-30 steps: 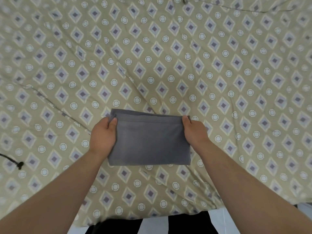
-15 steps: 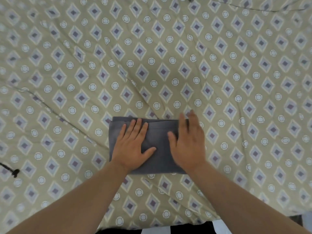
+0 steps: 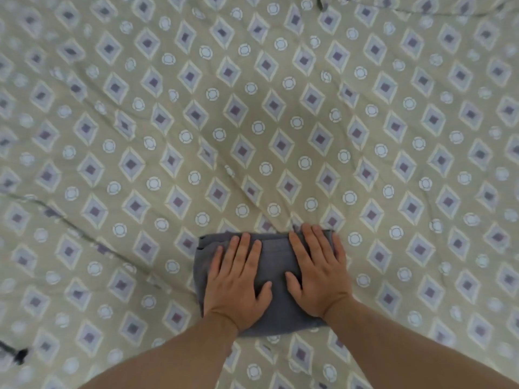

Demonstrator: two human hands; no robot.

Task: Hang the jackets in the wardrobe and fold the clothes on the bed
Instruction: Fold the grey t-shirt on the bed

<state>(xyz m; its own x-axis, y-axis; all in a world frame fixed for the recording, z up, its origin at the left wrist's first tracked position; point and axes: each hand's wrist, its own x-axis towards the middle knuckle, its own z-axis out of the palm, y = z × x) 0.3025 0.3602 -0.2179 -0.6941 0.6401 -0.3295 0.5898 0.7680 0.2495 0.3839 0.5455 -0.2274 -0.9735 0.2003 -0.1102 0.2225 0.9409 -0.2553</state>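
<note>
the left hand [image 3: 237, 279] lies flat, palm down, on a folded grey garment [image 3: 276, 256], fingers straight and slightly spread, thumb angled in toward the middle. the right hand [image 3: 318, 272] lies flat just beside it in the same way, its fingertips reaching the far edge of the cloth. neither hand grips anything; both press on the fabric with open palms. the two thumbs are near each other but apart, with a strip of grey showing between them. bare forearms run down to the lower edge of the view.

the garment is a compact rectangle of soft, matt, slate-grey cloth in several layers, with a stitched seam across it near the far edge and rounded folds on its left side. it rests on the bed, low in the middle of the view, close to the person.

the bedspread [image 3: 252, 122] under it is thin olive-tan fabric printed with rows of pale diamonds with purple centres and small white rings. it is wrinkled, with shallow creases around the garment and a long dark crease [image 3: 70, 224] at the left. a blurred dark cord [image 3: 15, 353] lies at the lower left edge.
</note>
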